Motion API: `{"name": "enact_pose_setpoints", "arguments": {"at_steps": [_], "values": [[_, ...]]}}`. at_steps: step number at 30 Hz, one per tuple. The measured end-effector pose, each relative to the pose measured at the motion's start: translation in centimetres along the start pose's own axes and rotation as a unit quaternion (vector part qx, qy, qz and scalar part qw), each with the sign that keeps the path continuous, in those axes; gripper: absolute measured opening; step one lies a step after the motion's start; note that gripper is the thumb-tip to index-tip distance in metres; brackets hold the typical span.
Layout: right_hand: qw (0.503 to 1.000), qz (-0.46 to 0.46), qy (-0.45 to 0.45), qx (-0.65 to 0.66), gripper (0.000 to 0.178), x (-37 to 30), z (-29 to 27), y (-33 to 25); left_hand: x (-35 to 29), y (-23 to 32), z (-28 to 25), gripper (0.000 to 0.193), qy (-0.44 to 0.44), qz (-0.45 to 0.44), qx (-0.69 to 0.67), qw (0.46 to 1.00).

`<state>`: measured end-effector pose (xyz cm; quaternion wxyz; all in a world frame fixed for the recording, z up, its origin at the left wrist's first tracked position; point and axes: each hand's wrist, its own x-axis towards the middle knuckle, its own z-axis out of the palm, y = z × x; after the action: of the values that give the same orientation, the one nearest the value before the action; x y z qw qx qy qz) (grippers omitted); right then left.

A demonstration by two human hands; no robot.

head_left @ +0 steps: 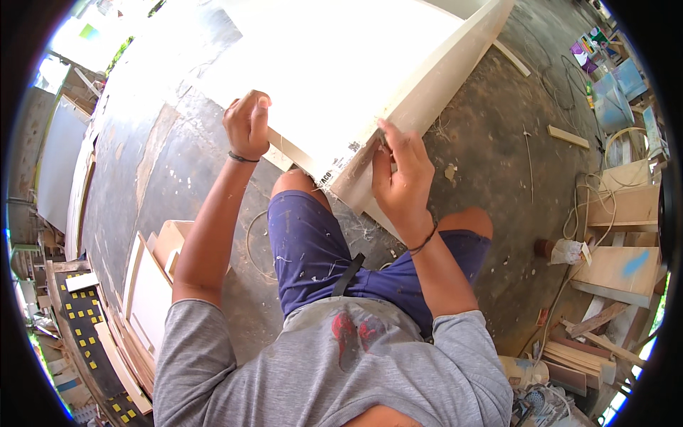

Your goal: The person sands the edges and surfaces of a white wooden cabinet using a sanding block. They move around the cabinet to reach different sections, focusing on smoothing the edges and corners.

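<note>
A large white board piece with a raised side panel leans in front of me, its near corner between my knees. Glare washes out much of its white face. My left hand is closed at the left edge of the piece, thumb pressed against the curled fingers; what it holds, if anything, is hidden. On the other side, my right hand has thumb and fingers drawn together at the top edge of the side panel. I cannot make out what is pinched there. Pale shavings cling near the corner.
Stacked boards stand by my left elbow. Wooden offcuts are piled at the lower right, near a wrapped jar. A blue bucket, loose cables and a wood strip lie farther right on the stained concrete floor.
</note>
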<state>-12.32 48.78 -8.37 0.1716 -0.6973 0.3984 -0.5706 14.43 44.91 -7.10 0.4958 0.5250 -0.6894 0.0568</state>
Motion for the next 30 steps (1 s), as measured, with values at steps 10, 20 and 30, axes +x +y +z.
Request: {"name": "enact_pose_setpoints", "arguments": {"at_steps": [10,20,30], "values": [[0.999,-0.046,-0.002,-0.005,0.048,-1.3,0.7,-0.9,0.1,0.0,0.0,0.024,0.004,0.008,0.001,1.0],[0.988,-0.111,-0.067,-0.086,0.05,-2.9,0.5,-2.6,0.1,0.1,-0.3,0.024,0.0,0.007,0.008,1.0],[0.997,-0.061,-0.054,-0.02,0.041,-1.9,0.3,-2.2,0.0,-0.1,-0.5,0.023,-0.005,0.001,0.016,1.0]]}}
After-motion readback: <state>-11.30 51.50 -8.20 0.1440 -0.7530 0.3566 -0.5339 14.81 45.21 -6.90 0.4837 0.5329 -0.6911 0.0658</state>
